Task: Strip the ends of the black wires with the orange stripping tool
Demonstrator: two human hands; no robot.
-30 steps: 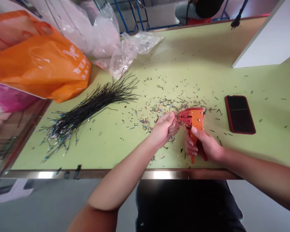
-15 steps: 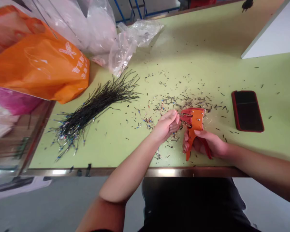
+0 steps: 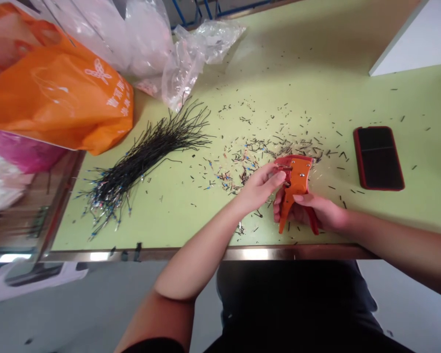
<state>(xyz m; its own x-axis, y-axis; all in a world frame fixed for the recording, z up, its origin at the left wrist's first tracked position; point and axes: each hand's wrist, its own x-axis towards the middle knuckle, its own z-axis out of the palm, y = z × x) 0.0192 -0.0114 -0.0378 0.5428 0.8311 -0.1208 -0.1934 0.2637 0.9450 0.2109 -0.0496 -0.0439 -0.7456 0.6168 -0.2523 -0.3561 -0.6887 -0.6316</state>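
An orange and red wire stripper (image 3: 299, 182) is gripped in my right hand (image 3: 321, 210), whose fingers wrap round its handles with the thumb on the near side. My left hand (image 3: 261, 189) is at the tool's jaw end, thumb and forefinger closing about the red jaws. Whatever lies between those fingertips is hidden. Under and around both hands are scattered short black wire offcuts (image 3: 257, 144), some with blue bits. To the left lies a thick bundle of black wires (image 3: 152, 147), its near ends tipped with blue and metal pieces.
A phone in a red case (image 3: 379, 158) lies on the right of the green table (image 3: 176, 211). An orange bag (image 3: 69, 93) and clear plastic bags (image 3: 183, 68) crowd the back left. A white panel (image 3: 419, 39) stands at the back right.
My left hand has moved right, onto the stripper's jaws; its thumb now reaches forward over them. The right hand keeps hold of the stripper. The whole view has shifted slightly.
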